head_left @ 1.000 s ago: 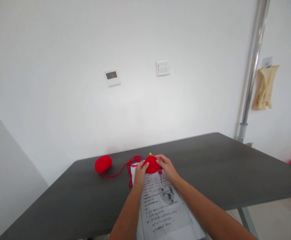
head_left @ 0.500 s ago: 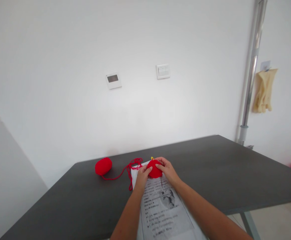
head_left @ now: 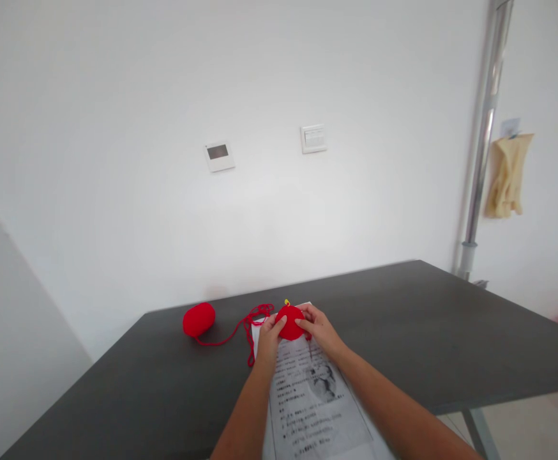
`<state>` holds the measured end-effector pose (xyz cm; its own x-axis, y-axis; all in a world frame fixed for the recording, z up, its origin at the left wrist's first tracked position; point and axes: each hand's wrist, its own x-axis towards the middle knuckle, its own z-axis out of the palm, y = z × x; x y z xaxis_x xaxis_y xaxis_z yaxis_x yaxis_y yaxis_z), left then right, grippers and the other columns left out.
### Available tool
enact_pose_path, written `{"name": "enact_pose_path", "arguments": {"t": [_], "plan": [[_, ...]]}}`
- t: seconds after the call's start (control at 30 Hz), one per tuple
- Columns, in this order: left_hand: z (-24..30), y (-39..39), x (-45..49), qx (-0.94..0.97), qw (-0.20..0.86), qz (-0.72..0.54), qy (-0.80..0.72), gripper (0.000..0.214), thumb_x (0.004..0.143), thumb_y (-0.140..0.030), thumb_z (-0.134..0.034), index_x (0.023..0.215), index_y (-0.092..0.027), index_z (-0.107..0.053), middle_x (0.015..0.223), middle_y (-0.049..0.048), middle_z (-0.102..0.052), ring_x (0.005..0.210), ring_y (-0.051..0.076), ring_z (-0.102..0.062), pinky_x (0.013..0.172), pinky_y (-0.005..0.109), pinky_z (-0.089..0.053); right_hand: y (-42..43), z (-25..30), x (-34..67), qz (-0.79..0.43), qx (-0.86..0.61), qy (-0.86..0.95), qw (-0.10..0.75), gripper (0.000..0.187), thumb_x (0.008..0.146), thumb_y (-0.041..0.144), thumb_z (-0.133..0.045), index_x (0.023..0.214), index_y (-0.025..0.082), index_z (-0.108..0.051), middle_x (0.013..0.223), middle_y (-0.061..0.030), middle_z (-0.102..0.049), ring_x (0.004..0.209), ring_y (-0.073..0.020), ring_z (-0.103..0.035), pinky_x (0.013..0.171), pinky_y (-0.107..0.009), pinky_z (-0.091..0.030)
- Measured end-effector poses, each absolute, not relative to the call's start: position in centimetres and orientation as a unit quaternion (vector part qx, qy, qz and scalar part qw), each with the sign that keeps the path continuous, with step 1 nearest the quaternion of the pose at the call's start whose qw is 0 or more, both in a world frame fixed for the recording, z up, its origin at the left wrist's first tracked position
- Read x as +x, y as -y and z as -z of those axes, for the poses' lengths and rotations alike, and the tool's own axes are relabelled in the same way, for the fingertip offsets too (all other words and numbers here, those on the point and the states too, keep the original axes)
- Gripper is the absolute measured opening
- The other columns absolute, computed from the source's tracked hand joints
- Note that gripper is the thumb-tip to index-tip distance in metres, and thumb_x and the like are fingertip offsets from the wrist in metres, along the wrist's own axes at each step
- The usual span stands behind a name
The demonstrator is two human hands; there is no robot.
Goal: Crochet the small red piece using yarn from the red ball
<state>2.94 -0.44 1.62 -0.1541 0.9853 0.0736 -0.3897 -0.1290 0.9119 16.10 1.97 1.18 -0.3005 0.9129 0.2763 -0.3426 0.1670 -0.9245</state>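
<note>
left hand (head_left: 269, 337): closed narrow, fingertips pinching the disc's rim at its 8 o'clock side, thumb over the face.
right hand (head_left: 319, 326): closed narrow as well, fingers curled on the rim at the 3 o'clock side.
disc (head_left: 290, 323): small red crochet round, held between the two hands over the far end of the paper (head_left: 308, 399); whether it touches the sheet cannot be told.
bearing: the disc lies at 1 o'clock from the left hand and at 9 o'clock from the right hand.
axis: round, so no long axis; its flat face tilts up toward the person, with a yellow marker (head_left: 287, 302) on the rim at 12 o'clock.
nearer hand: neither, since both touch the rim on opposite sides.
strand (head_left: 255, 317): red yarn leaves the disc at 9 o'clock, loops beside the paper's far left corner and runs on to the ball.
ball (head_left: 198, 319): red yarn, on the table (head_left: 427, 319) at 9 o'clock of the disc, well apart from the left hand.
wall: a switch (head_left: 313, 138) and a panel (head_left: 219, 156) at 12 o'clock.
far right: a steel pole (head_left: 481, 147) at 2 o'clock, pale gloves (head_left: 506, 176) hanging just beside it.
</note>
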Motion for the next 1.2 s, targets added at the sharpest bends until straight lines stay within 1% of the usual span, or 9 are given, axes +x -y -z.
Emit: {"name": "enact_pose_path", "arguments": {"t": [0.13, 0.27, 0.37, 0.43, 0.57, 0.73, 0.9, 1.07, 1.2], "plan": [[-2.1, 0.7, 3.2, 0.356, 0.553, -0.651, -0.379, 0.037, 0.051, -0.033, -0.079, 0.079, -0.012, -0.067, 0.07, 0.0053, -0.069, 0.069, 0.019, -0.064, 0.064, 0.027, -0.047, -2.1, -1.1, 16.0, -0.594, -0.253, 0.535, 0.545, 0.026, 0.065, 0.029, -0.064, 0.088, 0.02, -0.057, 0.067, 0.0022, -0.06, 0.052, -0.0106, -0.05, 0.045, -0.02, -0.035], [-2.1, 0.7, 3.3, 0.342, 0.568, -0.646, -0.379, 0.038, 0.05, -0.033, -0.08, 0.079, -0.011, -0.066, 0.069, 0.0062, -0.069, 0.071, 0.021, -0.065, 0.063, 0.029, -0.048, -2.5, -0.8, 15.9, -0.593, -0.264, 0.526, 0.55, 0.027, 0.064, 0.029, -0.061, 0.089, 0.02, -0.055, 0.063, 0.0032, -0.058, 0.045, -0.0088, -0.045, 0.041, -0.019, -0.031], [-1.7, 0.5, 3.2, 0.342, 0.558, -0.647, -0.391, 0.038, 0.051, -0.037, -0.079, 0.075, -0.011, -0.065, 0.066, 0.0061, -0.068, 0.068, 0.021, -0.065, 0.059, 0.028, -0.047, -2.7, -0.7, 16.0, -0.587, -0.271, 0.52, 0.558, 0.026, 0.062, 0.03, -0.06, 0.086, 0.02, -0.055, 0.059, 0.0041, -0.055, 0.044, -0.0087, -0.043, 0.04, -0.019, -0.031], [-1.5, 0.3, 3.0, 0.355, 0.543, -0.645, -0.405, 0.037, 0.052, -0.038, -0.077, 0.073, -0.011, -0.064, 0.065, 0.0054, -0.067, 0.064, 0.019, -0.064, 0.054, 0.026, -0.045, -2.7, -0.7, 16.0, -0.583, -0.277, 0.519, 0.561, 0.025, 0.062, 0.03, -0.059, 0.085, 0.02, -0.055, 0.057, 0.0044, -0.054, 0.043, -0.0087, -0.043, 0.04, -0.019, -0.031], [-1.1, 0.1, 2.8, 0.386, 0.525, -0.633, -0.418, 0.035, 0.055, -0.038, -0.075, 0.074, -0.012, -0.063, 0.066, 0.0044, -0.067, 0.059, 0.016, -0.061, 0.049, 0.021, -0.04, -2.6, -0.9, 16.1, -0.582, -0.282, 0.515, 0.563, 0.024, 0.062, 0.029, -0.059, 0.084, 0.019, -0.055, 0.057, 0.0038, -0.056, 0.043, -0.0088, -0.043, 0.04, -0.019, -0.032], [-1.1, 0.1, 2.8, 0.389, 0.535, -0.626, -0.412, 0.032, 0.053, -0.033, -0.075, 0.075, -0.012, -0.064, 0.065, 0.0036, -0.067, 0.059, 0.016, -0.061, 0.051, 0.023, -0.041, -2.5, -0.9, 16.1, -0.588, -0.273, 0.521, 0.556, 0.025, 0.061, 0.024, -0.058, 0.085, 0.019, -0.055, 0.061, 0.0036, -0.058, 0.045, -0.0087, -0.045, 0.04, -0.019, -0.031], [-1.2, 0.1, 2.7, 0.377, 0.514, -0.652, -0.412, 0.03, 0.053, -0.033, -0.074, 0.073, -0.013, -0.064, 0.066, 0.0028, -0.066, 0.063, 0.017, -0.061, 0.058, 0.026, -0.044, -2.2, -0.8, 15.9, -0.6, -0.279, 0.537, 0.523, 0.027, 0.061, 0.021, -0.059, 0.087, 0.019, -0.054, 0.059, 0.0055, -0.058, 0.04, -0.0069, -0.041, 0.038, -0.018, -0.027], [-1.3, 0.2, 2.7, 0.394, 0.5, -0.648, -0.419, 0.031, 0.053, -0.033, -0.074, 0.074, -0.013, -0.063, 0.066, 0.0023, -0.065, 0.057, 0.014, -0.057, 0.053, 0.023, -0.041, -2.2, -0.9, 15.9, -0.592, -0.283, 0.536, 0.532, 0.026, 0.062, 0.021, -0.059, 0.087, 0.019, -0.054, 0.058, 0.0062, -0.057, 0.038, -0.0062, -0.04, 0.038, -0.018, -0.028], [-1.3, 0.4, 2.9, 0.424, 0.512, -0.619, -0.419, 0.028, 0.054, -0.027, -0.072, 0.076, -0.013, -0.063, 0.06, 0.0003, -0.062, 0.048, 0.01, -0.051, 0.05, 0.023, -0.04, -2.4, -0.8, 15.9, -0.578, -0.286, 0.528, 0.553, 0.027, 0.061, 0.022, -0.059, 0.087, 0.019, -0.052, 0.061, 0.0048, -0.059, 0.039, -0.0061, -0.041, 0.036, -0.018, -0.03]]}}
